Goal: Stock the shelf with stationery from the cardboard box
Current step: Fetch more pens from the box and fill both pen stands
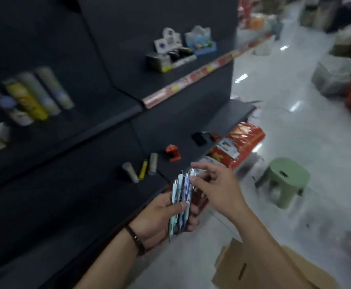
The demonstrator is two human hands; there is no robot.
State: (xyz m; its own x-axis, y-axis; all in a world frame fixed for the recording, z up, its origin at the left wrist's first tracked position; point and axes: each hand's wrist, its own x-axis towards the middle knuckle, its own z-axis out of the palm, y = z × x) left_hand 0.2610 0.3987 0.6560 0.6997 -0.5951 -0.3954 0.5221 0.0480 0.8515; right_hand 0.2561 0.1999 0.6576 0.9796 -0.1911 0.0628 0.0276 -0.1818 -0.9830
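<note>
My left hand [164, 217] grips a bundle of several pale blue and white pens [181, 197], tips up, just in front of the dark lower shelf [87, 195]. My right hand [214, 184] is at the top of the bundle, thumb and fingers touching the pen tips; whether it pinches one is blurred. The cardboard box [260, 268] lies open on the floor at the lower right, under my right forearm. On the lower shelf lie a few tube-shaped items [143, 170] and a small red item [172, 152].
The upper shelf [128, 84] carries standing tubes [34, 94] at left and small display boxes [181, 49] at right. A green stool [285, 180] stands on the pale floor. Red packages [241, 144] lie at the shelf's foot, with bags and goods further right.
</note>
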